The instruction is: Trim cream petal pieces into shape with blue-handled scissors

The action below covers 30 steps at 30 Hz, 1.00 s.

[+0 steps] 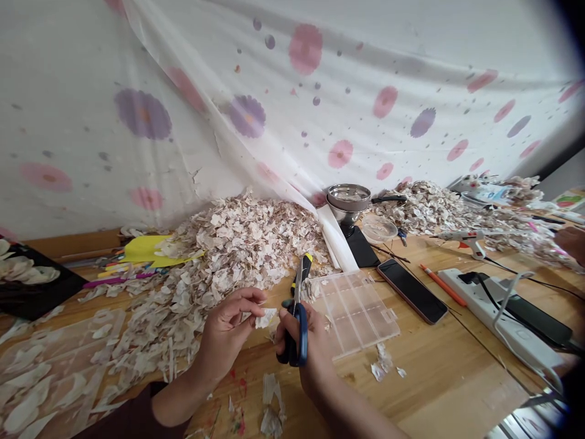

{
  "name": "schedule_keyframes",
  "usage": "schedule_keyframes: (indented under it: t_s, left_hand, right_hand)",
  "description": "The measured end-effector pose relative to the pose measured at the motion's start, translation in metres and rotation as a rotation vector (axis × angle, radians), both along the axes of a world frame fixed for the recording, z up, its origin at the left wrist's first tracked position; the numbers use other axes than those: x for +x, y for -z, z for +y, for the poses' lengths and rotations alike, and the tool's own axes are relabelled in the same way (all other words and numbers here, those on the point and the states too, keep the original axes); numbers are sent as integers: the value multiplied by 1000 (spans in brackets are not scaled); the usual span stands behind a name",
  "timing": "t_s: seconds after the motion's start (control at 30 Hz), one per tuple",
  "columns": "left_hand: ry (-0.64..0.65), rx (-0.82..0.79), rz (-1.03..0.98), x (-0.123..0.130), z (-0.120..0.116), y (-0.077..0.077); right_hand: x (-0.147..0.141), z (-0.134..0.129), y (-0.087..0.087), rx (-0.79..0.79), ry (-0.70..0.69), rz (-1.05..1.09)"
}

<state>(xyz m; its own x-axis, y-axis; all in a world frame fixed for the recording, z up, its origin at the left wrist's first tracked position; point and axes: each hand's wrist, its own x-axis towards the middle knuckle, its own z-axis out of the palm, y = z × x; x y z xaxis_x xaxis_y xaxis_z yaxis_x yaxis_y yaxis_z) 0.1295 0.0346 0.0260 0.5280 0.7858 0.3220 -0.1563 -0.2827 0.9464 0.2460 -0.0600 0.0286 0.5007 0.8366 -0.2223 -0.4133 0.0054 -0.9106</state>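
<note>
My left hand (232, 326) pinches a small whitish flake (265, 317), thin and papery like a piece of shell. Close beside it, my right hand (313, 341) is wrapped round the blue-and-black handles of a pair of scissors (301, 332). The blades point up and away from me, and the flake lies just left of them. Behind both hands rises a large heap of similar pale flakes (237, 241). A yellow-and-black handled tool (307, 266) lies behind the scissors, partly hidden by them. Loose scraps (271, 405) rest on the wooden table below my hands.
Right of my hands are a clear compartment box (356, 311), a phone (414, 291), an orange pen (442, 285), a white power strip (498, 323) and a glue gun (473, 242). A metal bowl (348, 198) stands behind. Another person's hand (571, 244) shows at the right edge.
</note>
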Motion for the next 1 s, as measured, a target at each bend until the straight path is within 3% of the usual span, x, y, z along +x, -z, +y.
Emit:
schedule_keyframes:
  t_s: [0.37, 0.43, 0.6, 0.77, 1.0]
  left_hand:
    - [3, 47, -39, 2, 0, 0]
    - [-15, 6, -53, 1, 1, -2]
    - [-148, -220, -131, -6, 6, -14]
    - [-255, -404, -225, -9, 10, -33]
    - [-229, -529, -262, -11, 11, -52]
  right_hand:
    - [5, 1, 2, -104, -17, -202]
    - [8, -1, 2, -147, -38, -377]
    - [6, -7, -5, -524, -316, -1311]
    - [-3, -8, -11, -530, -455, -1503]
    - [-14, -9, -12, -521, -505, -1658]
